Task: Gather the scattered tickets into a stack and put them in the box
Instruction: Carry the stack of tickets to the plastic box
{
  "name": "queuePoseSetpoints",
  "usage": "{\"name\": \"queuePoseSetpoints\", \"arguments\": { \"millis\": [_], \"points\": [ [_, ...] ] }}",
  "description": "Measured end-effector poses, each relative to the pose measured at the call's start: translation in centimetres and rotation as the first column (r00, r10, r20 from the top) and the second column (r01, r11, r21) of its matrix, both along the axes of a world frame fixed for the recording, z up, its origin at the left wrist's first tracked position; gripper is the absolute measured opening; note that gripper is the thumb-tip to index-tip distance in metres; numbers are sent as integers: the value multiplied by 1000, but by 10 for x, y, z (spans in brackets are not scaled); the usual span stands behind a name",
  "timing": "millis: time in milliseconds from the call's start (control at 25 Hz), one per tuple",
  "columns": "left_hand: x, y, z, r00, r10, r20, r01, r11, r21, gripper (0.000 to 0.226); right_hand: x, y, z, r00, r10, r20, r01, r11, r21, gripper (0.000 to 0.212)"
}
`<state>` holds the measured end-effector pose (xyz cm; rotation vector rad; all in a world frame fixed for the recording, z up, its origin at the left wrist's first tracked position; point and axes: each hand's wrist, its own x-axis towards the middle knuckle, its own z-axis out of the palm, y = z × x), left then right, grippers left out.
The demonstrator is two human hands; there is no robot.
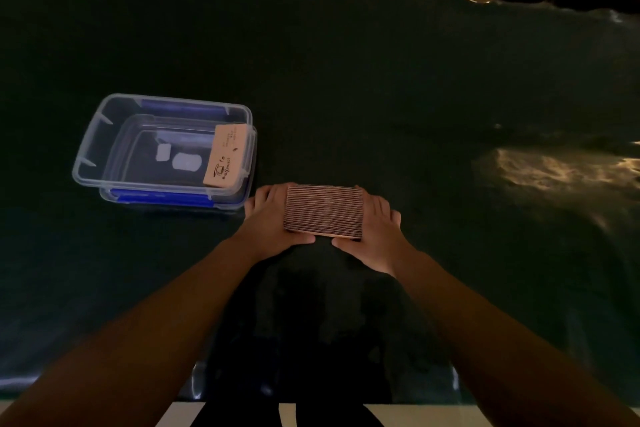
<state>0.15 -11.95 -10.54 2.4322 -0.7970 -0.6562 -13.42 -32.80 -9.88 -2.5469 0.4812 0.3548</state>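
A thick stack of brown tickets (323, 211) stands on edge on the dark table, edges facing up, just right of the box. My left hand (268, 224) presses its left side and my right hand (375, 232) presses its right side, thumbs along the near edge. The clear plastic box (88, 152) with blue clips lies to the left, its near right corner close to my left hand. Inside it another bundle of tickets (227, 156) with a printed coffee cup leans against the right wall.
A dark green cloth (346, 97) covers the table; its wavy far edge runs along the top. A glare patch (554, 170) lies on the cloth at the right. Two pale labels (180, 159) show on the box floor. The near table edge is below my forearms.
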Motion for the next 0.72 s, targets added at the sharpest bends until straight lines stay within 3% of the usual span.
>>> {"name": "queuePoseSetpoints", "arguments": {
  "millis": [160, 280, 400, 480, 600, 720],
  "points": [
    [-2, -1, 3, 1000, -5, 0, 5, 999, 43, 115, 1, 0, 1, 1000, -1, -25, 1, 1000, -1, 111],
    [1, -2, 13, 998, 10, -60, -9, 1000, 23, 113, 5, -1, 10, 999, -52, -15, 53, 995, 84, 107],
    [3, 6, 28, 989, -1, -147, -13, 996, -93, 105, 4, 1, 22, 993, -116, 4, 113, 972, 206, 101],
    [4, 16, 45, 959, -6, -282, -60, 973, -224, 97, 2, 5, 34, 986, -168, -11, 162, 931, 328, 95],
    [7, 32, 77, 859, -4, -513, -201, 917, -345, 88, 7, 15, 59, 973, -214, -91, 229, 808, 543, 100],
    [10, 45, 104, 690, -20, -723, -458, 762, -458, 92, 19, 36, 82, 959, -246, -143, 258, 541, 800, 100]
  ]
}}
